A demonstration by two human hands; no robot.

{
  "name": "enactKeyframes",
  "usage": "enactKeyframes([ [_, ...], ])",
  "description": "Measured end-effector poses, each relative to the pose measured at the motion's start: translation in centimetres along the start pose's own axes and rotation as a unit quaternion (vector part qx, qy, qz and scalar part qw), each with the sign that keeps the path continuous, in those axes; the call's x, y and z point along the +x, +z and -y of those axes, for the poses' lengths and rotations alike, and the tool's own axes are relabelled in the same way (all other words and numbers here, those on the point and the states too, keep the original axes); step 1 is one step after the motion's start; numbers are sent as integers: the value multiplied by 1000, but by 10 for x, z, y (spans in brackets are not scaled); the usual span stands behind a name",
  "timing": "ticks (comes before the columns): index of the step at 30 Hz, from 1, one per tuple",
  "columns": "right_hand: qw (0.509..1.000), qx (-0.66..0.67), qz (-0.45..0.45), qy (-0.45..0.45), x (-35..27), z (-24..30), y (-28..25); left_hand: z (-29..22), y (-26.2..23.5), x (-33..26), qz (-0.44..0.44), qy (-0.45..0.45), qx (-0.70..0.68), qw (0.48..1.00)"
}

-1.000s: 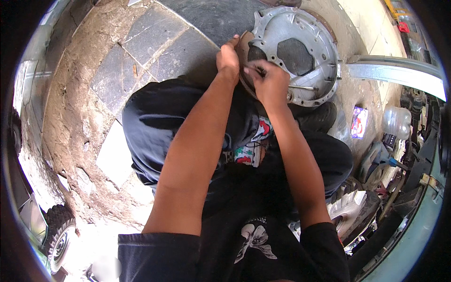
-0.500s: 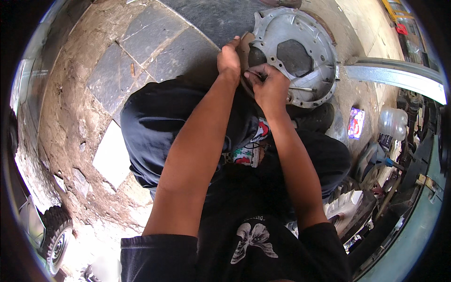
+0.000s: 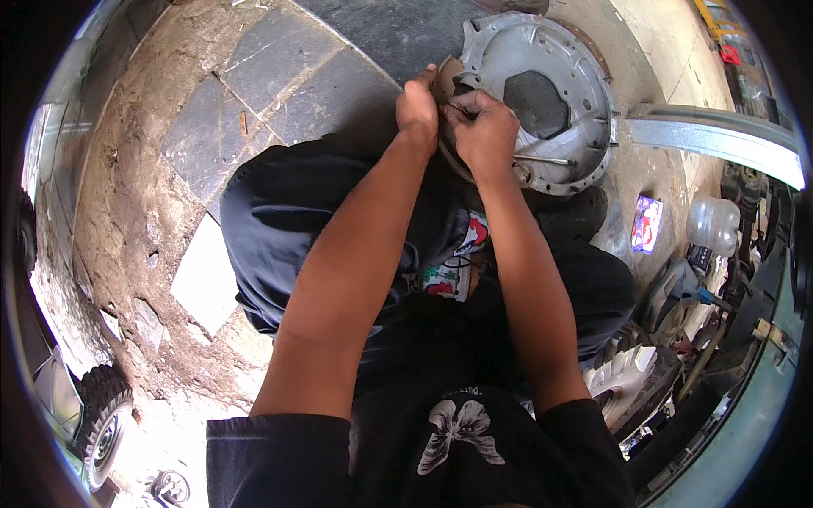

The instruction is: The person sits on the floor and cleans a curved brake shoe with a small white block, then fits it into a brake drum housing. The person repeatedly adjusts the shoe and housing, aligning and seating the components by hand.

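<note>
A round grey metal bell housing (image 3: 584,106) lies on the floor in front of me, with a large dark opening through its middle. My left hand (image 3: 417,108) is closed on the edge of a rusty brown curved plate (image 3: 448,78) at the housing's left side, thumb pointing up. Close beside it, my right hand (image 3: 486,134) is pinched over the plate. Something thin and dark shows at its fingertips, too small to name. A slim metal rod (image 3: 546,159) lies across the lower part of the housing, just right of my right hand.
Dark slate tiles (image 3: 296,85) lie left of the housing, with a white tile piece (image 3: 203,275) on rough ground. On the right are a purple packet (image 3: 646,224), a clear plastic bottle (image 3: 711,224) and a metal beam (image 3: 711,135). A tyre (image 3: 106,423) stands at lower left.
My right hand has shifted slightly up and left, its fingers still pinched near the plate's edge. The left hand keeps its hold. The whole view has drifted a little to the right.
</note>
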State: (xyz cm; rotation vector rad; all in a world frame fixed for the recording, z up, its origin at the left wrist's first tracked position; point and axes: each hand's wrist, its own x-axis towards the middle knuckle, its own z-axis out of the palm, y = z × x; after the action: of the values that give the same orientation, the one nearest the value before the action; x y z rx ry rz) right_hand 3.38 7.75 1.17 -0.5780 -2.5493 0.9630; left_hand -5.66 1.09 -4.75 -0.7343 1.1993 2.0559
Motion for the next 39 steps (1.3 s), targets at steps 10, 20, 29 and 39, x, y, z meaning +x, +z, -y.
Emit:
enactKeyframes([
  [10, 999, -14, -29, -18, 5, -8, 6, 3, 2, 4, -34, 5, 86, 996],
  [20, 999, -30, -25, 7, -1, -10, 3, 8, 2, 5, -28, 24, 58, 998],
  [29, 999, -8, -1, 32, -32, -12, -10, 0, 3, -2, -44, 16, 49, 998],
  [39, 997, -66, 33, 32, -39, -3, -22, 1, -4, 6, -43, 5, 11, 999],
])
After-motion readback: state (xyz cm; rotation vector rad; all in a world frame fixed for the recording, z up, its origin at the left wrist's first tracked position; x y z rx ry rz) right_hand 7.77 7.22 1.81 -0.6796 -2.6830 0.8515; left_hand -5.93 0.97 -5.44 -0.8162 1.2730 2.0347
